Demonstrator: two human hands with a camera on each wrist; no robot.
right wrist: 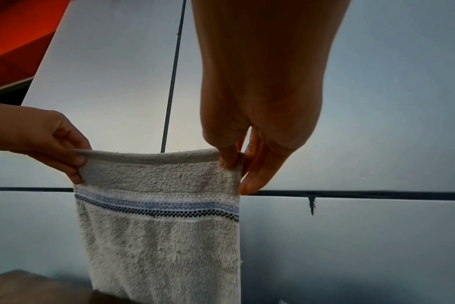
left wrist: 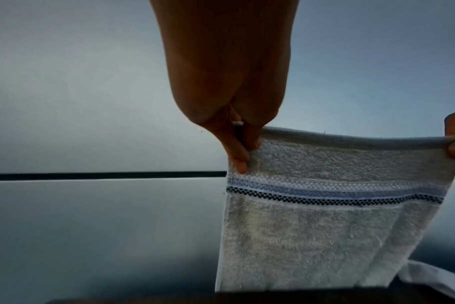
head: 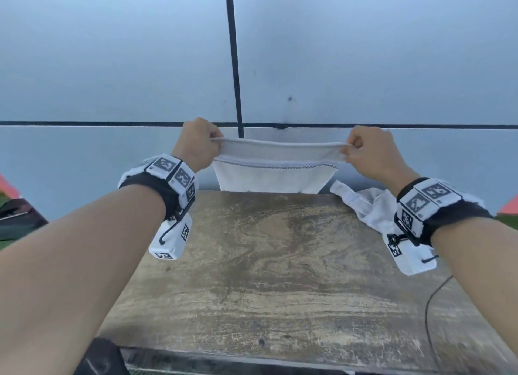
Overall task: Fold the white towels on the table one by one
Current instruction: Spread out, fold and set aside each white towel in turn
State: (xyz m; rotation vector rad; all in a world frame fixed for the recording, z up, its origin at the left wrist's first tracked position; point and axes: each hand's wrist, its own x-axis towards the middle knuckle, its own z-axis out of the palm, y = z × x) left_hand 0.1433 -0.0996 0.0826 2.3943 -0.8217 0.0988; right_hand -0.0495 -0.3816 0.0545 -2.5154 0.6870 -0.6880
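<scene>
Here, the grey panel wall [head: 112,66] stands behind the worn wooden table [head: 266,262]. Above the table's far edge hangs a white towel [head: 273,175], stretched flat, with a blue and black stripe [left wrist: 333,194] across it. A second towel [head: 367,203] lies crumpled at the table's far right corner. The left hand [head: 197,143] pinches one top corner, and the right hand [head: 370,153] pinches the other corner between thumb and fingers.

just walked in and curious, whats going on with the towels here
A person holds a white towel up by its top corners, left hand pinching one, right hand the other, so it hangs past the far edge of the wooden table. A crumpled towel lies unfolded at the table's right.
</scene>
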